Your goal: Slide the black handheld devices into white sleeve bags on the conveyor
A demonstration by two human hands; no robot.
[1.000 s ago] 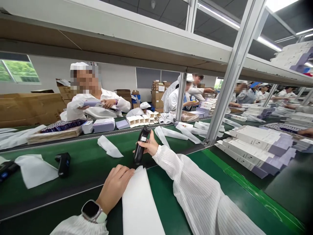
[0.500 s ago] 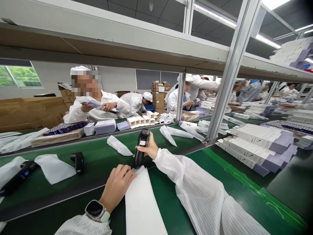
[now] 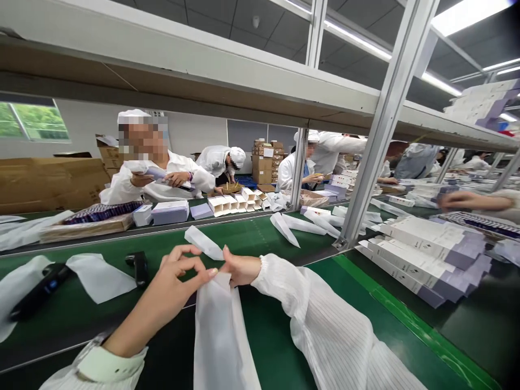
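Observation:
My left hand (image 3: 174, 284) pinches the top edge of a thin white sleeve bag (image 3: 215, 336) between thumb and forefinger, lifting its mouth. Under that bag lies a further white layer, its edge showing along the right side. My right hand (image 3: 240, 269) is at the bag's mouth with its thumb up. Its other fingers are curled behind the bag's edge, and what they hold is hidden. The black handheld device seen earlier in this hand does not show now.
On the green belt (image 3: 162, 244) to the left lie black devices (image 3: 141, 269) and loose white bags (image 3: 101, 277). White-and-purple boxes (image 3: 430, 244) are stacked at the right, near another person's hand (image 3: 475, 200). A metal post (image 3: 371, 130) and an overhead shelf (image 3: 195, 81) frame the bench; co-workers sit opposite.
My left hand has gone from lying flat on the white bags to pinching up a bag's edge. My right hand has come lower, to the bag's mouth, and the black device has gone from sight.

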